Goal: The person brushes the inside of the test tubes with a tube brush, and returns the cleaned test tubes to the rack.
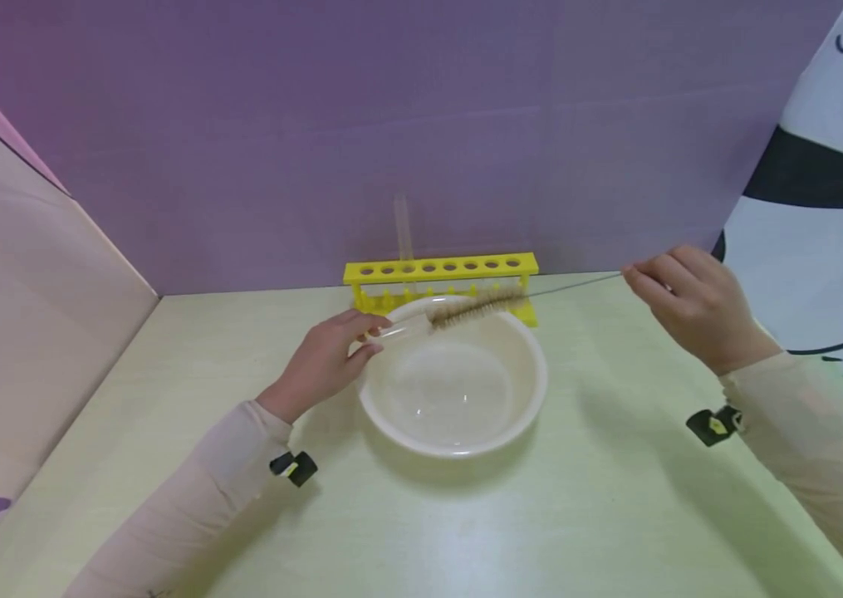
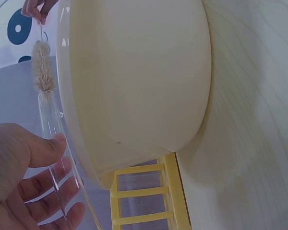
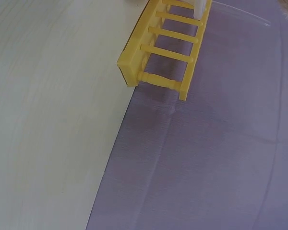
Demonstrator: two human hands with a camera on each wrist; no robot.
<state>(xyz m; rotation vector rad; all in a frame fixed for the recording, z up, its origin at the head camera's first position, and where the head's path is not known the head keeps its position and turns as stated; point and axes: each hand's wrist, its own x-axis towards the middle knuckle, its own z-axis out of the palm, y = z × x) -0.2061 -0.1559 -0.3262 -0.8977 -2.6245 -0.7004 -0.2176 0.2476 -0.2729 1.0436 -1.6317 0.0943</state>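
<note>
My left hand [image 1: 327, 361] holds a clear glass test tube [image 1: 402, 330] above the back left rim of a cream basin [image 1: 458, 448]. In the left wrist view, the thumb lies over the tube [image 2: 48, 115] with the fingers behind it. My right hand [image 1: 698, 303] pinches the thin wire handle of a test tube brush [image 1: 477, 309], out to the right. The tan bristles [image 2: 42, 67] meet the tube's mouth; how far the tip reaches inside is hard to tell. The right wrist view shows neither the right hand nor its grip.
Behind the basin stands a yellow test tube rack [image 1: 439, 270], with another clear test tube [image 1: 403, 228] upright in it. A purple backdrop [image 1: 242, 166] rises at the table's back edge. Printed panels flank the pale table [image 1: 466, 540] on both sides.
</note>
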